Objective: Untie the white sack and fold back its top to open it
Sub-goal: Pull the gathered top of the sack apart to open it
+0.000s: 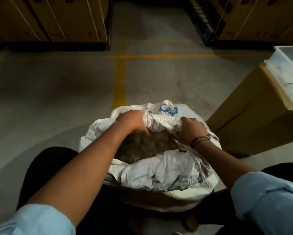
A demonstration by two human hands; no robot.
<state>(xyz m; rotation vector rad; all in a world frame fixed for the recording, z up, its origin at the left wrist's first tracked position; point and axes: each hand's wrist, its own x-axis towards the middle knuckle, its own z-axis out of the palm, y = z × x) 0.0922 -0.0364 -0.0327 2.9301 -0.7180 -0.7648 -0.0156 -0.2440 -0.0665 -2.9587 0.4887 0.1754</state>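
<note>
The white sack (161, 172) stands on the floor between my knees, its mouth open and its top crumpled outward. Dark brownish contents (142, 146) show inside. A blue print marks the far side of the sack. My left hand (132, 122) grips the far rim of the sack on the left. My right hand (191, 129), with dark bands at the wrist, grips the same far rim on the right. A rolled band of white fabric stretches between the two hands. No tie or string is visible.
A tall cardboard box (254, 116) with a white plastic liner stands close on the right. Stacked cartons (49, 19) line the back left and back right. Yellow lines (120, 82) cross the concrete floor ahead.
</note>
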